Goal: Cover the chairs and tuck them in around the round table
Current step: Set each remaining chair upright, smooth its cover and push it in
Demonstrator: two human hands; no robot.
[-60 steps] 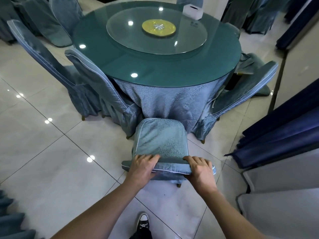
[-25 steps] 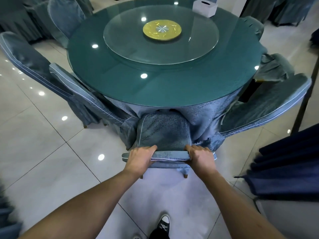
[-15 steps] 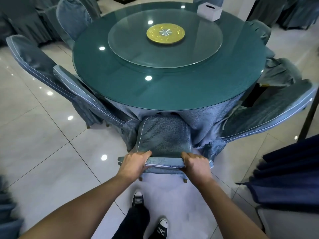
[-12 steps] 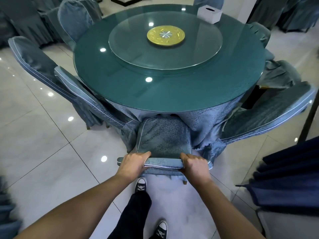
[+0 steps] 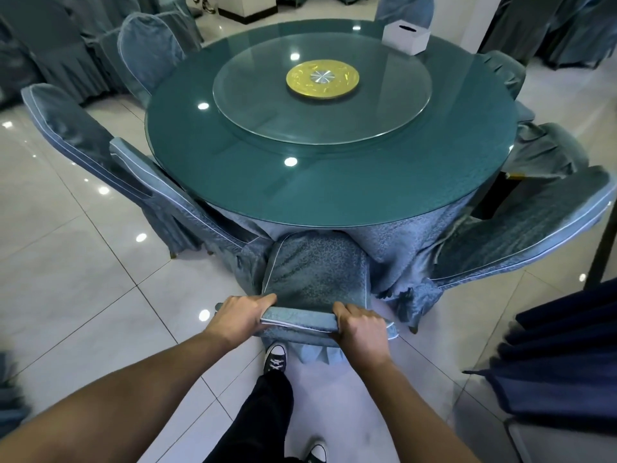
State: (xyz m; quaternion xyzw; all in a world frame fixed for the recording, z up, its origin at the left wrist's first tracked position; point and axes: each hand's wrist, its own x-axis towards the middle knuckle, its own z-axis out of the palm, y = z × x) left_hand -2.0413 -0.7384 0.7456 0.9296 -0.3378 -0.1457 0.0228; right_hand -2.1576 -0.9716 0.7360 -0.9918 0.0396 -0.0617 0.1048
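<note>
Floor: large glossy pale tiles with thin dark grout lines, speckled with round reflections of ceiling lamps (most of them on the left). Far left: a row of furniture draped in pleated grey-blue fabric. Far centre: a white plinth with a dark base. Far right: a white wall edge, more draped grey-blue fabric beyond it. Near right: dark navy cloth in folds, beside a dark upright post.
</note>
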